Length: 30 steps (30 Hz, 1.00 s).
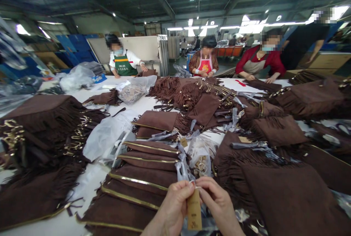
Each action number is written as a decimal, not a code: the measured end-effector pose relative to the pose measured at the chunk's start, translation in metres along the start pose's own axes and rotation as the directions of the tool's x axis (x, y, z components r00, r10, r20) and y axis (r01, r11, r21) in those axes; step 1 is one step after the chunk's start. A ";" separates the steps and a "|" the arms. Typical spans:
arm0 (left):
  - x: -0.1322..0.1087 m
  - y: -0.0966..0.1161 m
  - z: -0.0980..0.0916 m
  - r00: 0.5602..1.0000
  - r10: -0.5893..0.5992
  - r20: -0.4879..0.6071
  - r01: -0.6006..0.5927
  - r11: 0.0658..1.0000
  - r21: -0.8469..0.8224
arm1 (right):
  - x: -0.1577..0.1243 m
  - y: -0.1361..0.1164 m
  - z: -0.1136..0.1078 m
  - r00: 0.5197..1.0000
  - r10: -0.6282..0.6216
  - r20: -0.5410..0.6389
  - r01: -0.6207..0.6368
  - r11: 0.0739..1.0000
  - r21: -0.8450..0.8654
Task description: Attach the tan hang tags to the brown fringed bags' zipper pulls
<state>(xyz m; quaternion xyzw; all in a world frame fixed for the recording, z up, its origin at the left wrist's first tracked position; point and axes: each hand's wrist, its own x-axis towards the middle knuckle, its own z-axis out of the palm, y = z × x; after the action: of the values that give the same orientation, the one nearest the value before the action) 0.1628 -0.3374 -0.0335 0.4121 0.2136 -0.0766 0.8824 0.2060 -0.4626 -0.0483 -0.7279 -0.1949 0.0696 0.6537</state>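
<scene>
At the bottom middle, my left hand point(172, 208) and my right hand point(218, 205) meet, both pinched closed at the top of a tan paper hang tag point(194, 210) that hangs down between them. Just beyond my fingers lies a row of overlapping brown suede bags with gold zips point(142, 177). A clear plastic bag of tags point(201, 159) sits a little further off. A brown fringed bag point(287, 195) lies at my right.
Heaps of brown fringed bags point(41, 133) cover the white table point(63, 225) on the left, middle and right. Crumpled clear plastic wrap point(105, 137) lies left of centre. Three masked people in aprons point(122, 60) work at the far side; another person stands at the back right.
</scene>
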 end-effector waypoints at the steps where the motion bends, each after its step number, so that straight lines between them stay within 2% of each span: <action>1: 0.001 0.000 0.000 1.000 -0.024 -0.007 0.025 1.000 0.017 | 0.001 0.000 -0.001 0.998 0.037 -0.042 -0.036 0.999 0.019; 4: 0.004 0.002 0.002 0.996 -0.090 -0.007 0.090 0.992 0.086 | 0.006 0.005 -0.006 0.965 0.206 -0.164 -0.179 0.970 0.164; 6: 0.008 0.003 0.004 0.995 -0.096 -0.013 0.096 0.987 0.129 | 0.010 0.008 -0.011 0.939 0.279 -0.200 -0.226 0.941 0.253; 12: 0.025 0.006 0.011 0.998 -0.018 -0.054 0.031 0.971 0.236 | 0.024 0.004 -0.026 0.912 0.307 -0.272 -0.172 0.888 0.426; 18: 0.045 0.002 0.018 1.000 -0.005 -0.024 0.011 0.966 0.258 | 0.029 -0.002 -0.040 0.918 0.340 -0.206 -0.233 0.880 0.413; 21: 0.053 -0.001 0.020 1.000 -0.016 -0.024 0.023 0.946 0.324 | 0.029 -0.002 -0.042 0.920 0.379 -0.103 -0.276 0.809 0.519; 23: 0.054 -0.002 0.020 0.999 0.051 -0.012 -0.040 0.885 0.464 | 0.028 -0.001 -0.042 0.908 0.417 -0.038 -0.313 0.735 0.602; 25: 0.050 -0.003 0.019 0.975 0.219 0.027 -0.187 0.755 0.629 | 0.027 0.001 -0.041 0.888 0.460 0.003 -0.345 0.662 0.666; 28: 0.037 -0.004 0.018 0.887 0.439 0.144 -0.385 0.530 0.755 | 0.023 0.005 -0.037 0.868 0.494 0.059 -0.375 0.571 0.730; 30: 0.028 -0.008 0.019 0.845 0.479 0.236 -0.470 0.456 0.756 | 0.021 0.005 -0.033 0.872 0.476 0.111 -0.385 0.529 0.756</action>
<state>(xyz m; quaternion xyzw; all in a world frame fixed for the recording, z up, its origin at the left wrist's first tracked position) 0.1918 -0.3558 -0.0402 0.8008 0.0384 0.0881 0.5912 0.2377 -0.4854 -0.0451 -0.4139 0.0742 0.2637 0.8681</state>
